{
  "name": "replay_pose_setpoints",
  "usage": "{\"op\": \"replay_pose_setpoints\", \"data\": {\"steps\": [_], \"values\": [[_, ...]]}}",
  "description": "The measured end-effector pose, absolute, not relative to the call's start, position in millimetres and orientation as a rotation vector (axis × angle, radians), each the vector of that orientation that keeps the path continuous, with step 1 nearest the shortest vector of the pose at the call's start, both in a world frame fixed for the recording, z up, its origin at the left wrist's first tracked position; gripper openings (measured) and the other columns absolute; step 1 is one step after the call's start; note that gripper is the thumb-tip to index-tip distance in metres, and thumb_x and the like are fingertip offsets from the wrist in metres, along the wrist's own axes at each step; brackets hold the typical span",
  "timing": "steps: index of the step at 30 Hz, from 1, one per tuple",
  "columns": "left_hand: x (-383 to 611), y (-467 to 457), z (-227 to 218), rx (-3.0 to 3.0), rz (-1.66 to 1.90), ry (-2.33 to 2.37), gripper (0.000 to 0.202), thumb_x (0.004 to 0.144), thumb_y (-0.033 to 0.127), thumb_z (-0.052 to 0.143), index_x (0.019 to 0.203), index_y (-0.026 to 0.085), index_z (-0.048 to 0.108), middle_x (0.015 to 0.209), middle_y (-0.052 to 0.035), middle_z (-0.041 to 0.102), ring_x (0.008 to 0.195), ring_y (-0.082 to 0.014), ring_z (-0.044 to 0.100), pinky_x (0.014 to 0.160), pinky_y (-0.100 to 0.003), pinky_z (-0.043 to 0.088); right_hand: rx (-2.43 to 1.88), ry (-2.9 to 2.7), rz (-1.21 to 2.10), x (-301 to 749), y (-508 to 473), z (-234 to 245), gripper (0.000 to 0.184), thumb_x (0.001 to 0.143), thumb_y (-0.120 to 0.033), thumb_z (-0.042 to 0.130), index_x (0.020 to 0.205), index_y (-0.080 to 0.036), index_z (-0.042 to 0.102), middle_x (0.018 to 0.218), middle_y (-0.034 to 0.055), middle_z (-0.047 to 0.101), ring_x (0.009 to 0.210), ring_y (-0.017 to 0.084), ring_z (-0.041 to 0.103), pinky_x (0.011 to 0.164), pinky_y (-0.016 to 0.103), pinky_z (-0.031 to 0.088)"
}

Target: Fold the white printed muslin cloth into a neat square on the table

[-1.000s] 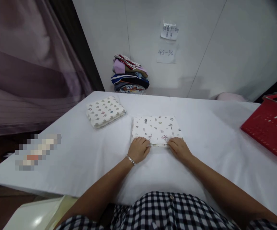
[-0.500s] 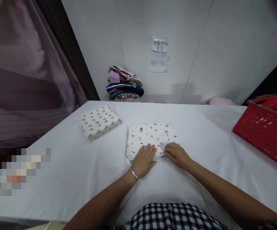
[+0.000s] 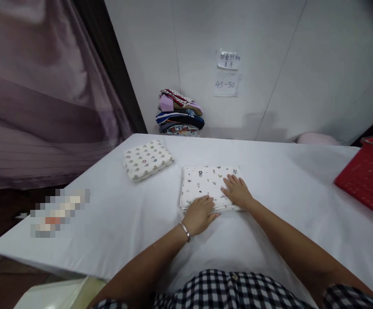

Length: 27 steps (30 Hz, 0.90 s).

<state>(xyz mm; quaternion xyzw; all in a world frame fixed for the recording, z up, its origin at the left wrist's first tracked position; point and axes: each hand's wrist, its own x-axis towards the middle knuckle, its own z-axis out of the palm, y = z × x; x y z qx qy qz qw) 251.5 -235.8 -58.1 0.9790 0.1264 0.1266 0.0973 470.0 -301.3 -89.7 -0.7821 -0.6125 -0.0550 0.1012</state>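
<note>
Pressing the folded printed cloth (image 3: 206, 182) flat looks like the step in hand. It should go best with even palm weight, stroking outward so the layers stay square. The cloth lies on the white table (image 3: 270, 171) at twelve o'clock from the person. The left hand (image 3: 201, 214) rests palm down, fingers extended, on its six o'clock edge. The right hand (image 3: 236, 192), fingers splayed and gripping nothing, covers its four o'clock corner, with both forearms angled inward.

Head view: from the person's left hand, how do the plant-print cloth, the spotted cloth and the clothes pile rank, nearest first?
1. plant-print cloth, touched by the left hand
2. spotted cloth, far-left on the table
3. clothes pile, beyond the table, against the wall
</note>
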Motion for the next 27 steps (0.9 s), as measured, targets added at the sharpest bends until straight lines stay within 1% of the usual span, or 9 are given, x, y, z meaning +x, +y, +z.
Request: {"op": "replay_pose_setpoints", "data": {"steps": [2,3,5,7,11,15,19,24,27], "values": [[255,-225,-48,2.883,0.403,0.487,0.033,0.090,0.041,0.038,0.100,0.019,0.061,0.123,-0.0075,0.056,0.122,-0.0235,0.044,0.100,-0.041,0.036,-2.311,-1.812,-0.176,470,-302,-90,0.051,0.090,-0.047,0.033,0.132,-0.018,0.043,0.142,0.0125,0.034,0.133,0.029,0.026,0.105,0.050,0.022],[256,-219,-46,2.881,0.431,0.582,0.034,0.089,0.042,0.039,0.102,0.019,0.060,0.127,-0.0083,0.053,0.124,-0.0249,0.041,0.102,-0.044,0.033,-2.316,-1.809,-0.177,470,-302,-89,0.051,0.090,-0.047,0.033,0.131,-0.018,0.043,0.142,0.0124,0.035,0.132,0.029,0.026,0.105,0.050,0.022],[254,-208,-47,2.857,0.460,0.821,0.042,0.087,0.046,0.042,0.115,0.017,0.054,0.137,-0.0115,0.043,0.131,-0.0290,0.031,0.104,-0.051,0.026,-2.322,-1.805,-0.163,470,-302,-89,0.051,0.090,-0.047,0.032,0.131,-0.018,0.043,0.142,0.0121,0.035,0.133,0.028,0.026,0.105,0.049,0.022],[248,-202,-56,2.801,0.414,0.993,0.053,0.086,0.050,0.040,0.126,0.016,0.045,0.143,-0.0135,0.034,0.134,-0.0306,0.024,0.103,-0.055,0.025,-2.331,-1.802,-0.119,470,-302,-88,0.052,0.090,-0.048,0.031,0.131,-0.018,0.043,0.142,0.0118,0.034,0.133,0.028,0.025,0.105,0.048,0.021],[235,-206,-76,2.737,0.372,1.085,0.058,0.089,0.050,0.030,0.134,0.015,0.036,0.147,-0.0115,0.025,0.137,-0.0277,0.016,0.105,-0.052,0.026,-2.365,-1.789,0.004,471,-298,-84,0.054,0.090,-0.049,0.032,0.132,-0.017,0.042,0.145,0.0117,0.030,0.134,0.029,0.022,0.106,0.049,0.018],[234,-210,-81,2.759,0.424,1.084,0.055,0.089,0.048,0.032,0.133,0.015,0.038,0.147,-0.0122,0.026,0.137,-0.0276,0.017,0.104,-0.050,0.028,-2.381,-1.757,0.144,485,-289,-78,0.054,0.087,-0.051,0.036,0.131,-0.020,0.044,0.144,0.0124,0.031,0.133,0.030,0.024,0.104,0.051,0.022],[236,-208,-79,2.760,0.459,1.070,0.054,0.089,0.047,0.034,0.132,0.014,0.040,0.145,-0.0134,0.029,0.136,-0.0273,0.019,0.102,-0.047,0.032,-2.399,-1.631,0.032,507,-286,-86,0.056,0.087,-0.052,0.035,0.133,-0.020,0.040,0.146,0.0119,0.026,0.135,0.031,0.019,0.104,0.054,0.021],[236,-206,-80,2.755,0.519,1.028,0.052,0.089,0.045,0.035,0.129,0.012,0.042,0.143,-0.0138,0.033,0.136,-0.0273,0.021,0.101,-0.045,0.034,-2.219,-1.675,0.077,523,-290,-102,0.053,0.088,-0.045,0.038,0.132,-0.017,0.042,0.146,0.0128,0.027,0.135,0.026,0.022,0.107,0.047,0.024],[236,-205,-83,2.730,0.602,1.037,0.050,0.088,0.043,0.037,0.127,0.013,0.044,0.143,-0.0136,0.034,0.135,-0.0285,0.021,0.099,-0.046,0.036,-2.149,-1.581,0.211,527,-301,-104,0.049,0.087,-0.041,0.041,0.131,-0.020,0.045,0.146,0.0086,0.027,0.133,0.025,0.026,0.108,0.042,0.026]]}}
